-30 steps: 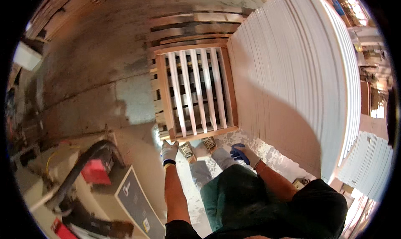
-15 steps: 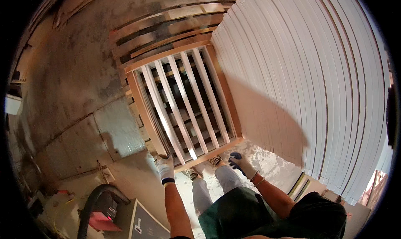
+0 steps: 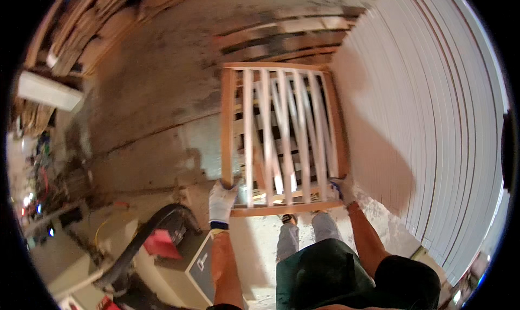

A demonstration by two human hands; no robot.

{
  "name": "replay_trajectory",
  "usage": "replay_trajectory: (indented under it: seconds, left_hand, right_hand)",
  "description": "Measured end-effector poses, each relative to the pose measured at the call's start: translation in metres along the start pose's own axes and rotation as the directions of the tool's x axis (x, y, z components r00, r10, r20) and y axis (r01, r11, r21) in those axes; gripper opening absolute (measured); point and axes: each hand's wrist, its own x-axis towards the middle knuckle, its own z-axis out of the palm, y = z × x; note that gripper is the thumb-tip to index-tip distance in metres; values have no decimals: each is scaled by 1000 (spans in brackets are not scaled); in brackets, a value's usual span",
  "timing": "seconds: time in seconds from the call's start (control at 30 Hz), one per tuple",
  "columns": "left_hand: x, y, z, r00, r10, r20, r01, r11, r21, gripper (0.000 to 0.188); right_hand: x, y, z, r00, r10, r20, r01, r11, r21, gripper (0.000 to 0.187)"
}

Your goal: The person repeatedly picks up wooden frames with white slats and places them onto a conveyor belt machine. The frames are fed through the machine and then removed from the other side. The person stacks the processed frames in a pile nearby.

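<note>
A slatted frame with a brown wooden border (image 3: 228, 126) and white slats is held between my two hands, raised over the pile. My left hand (image 3: 222, 203), in a white glove with a dark cuff, is closed on its near left corner. At the near right corner my right hand (image 3: 338, 190), gloved in white and dark blue, grips the border, its fingers partly hidden and blurred. Through the gaps more white slats (image 3: 276, 136) show at a different angle, on what looks like another frame below.
A tall stack of white panels (image 3: 428, 120) stands close on the right. Wooden pallet boards (image 3: 292, 36) lie beyond the frame. At the lower left are a black hose (image 3: 135, 239), a red part (image 3: 162, 244) and a grey-fronted cabinet (image 3: 200, 261). Brown boards (image 3: 119, 28) are piled at the upper left.
My right hand, earlier free, has taken hold of the near right corner. The top slatted frame has come up and turned apart from the slats below. The whole view has swung leftward.
</note>
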Motion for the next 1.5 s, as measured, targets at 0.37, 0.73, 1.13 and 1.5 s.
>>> replay_trajectory:
  seconds: [0.37, 0.73, 1.13, 1.5]
  left_hand:
    - [-306, 111, -194, 944, -208, -257, 240, 966, 97, 42]
    - [-607, 126, -136, 511, -609, -607, 347, 792, -502, 40]
    - [-821, 36, 19, 63, -882, -468, 307, 463, -832, 31]
    - [-899, -109, 38, 84, -922, -379, 111, 387, -916, 17]
  right_hand:
    - [-191, -85, -86, 931, -88, 354, 83, 996, 28, 58]
    - [-305, -206, -56, 444, -381, 811, 566, 821, 76, 30]
    - [-464, -130, -3, 52, -124, 991, 823, 567, 28, 37]
    - [-552, -12, 74, -74, -202, 977, 986, 131, 102, 43]
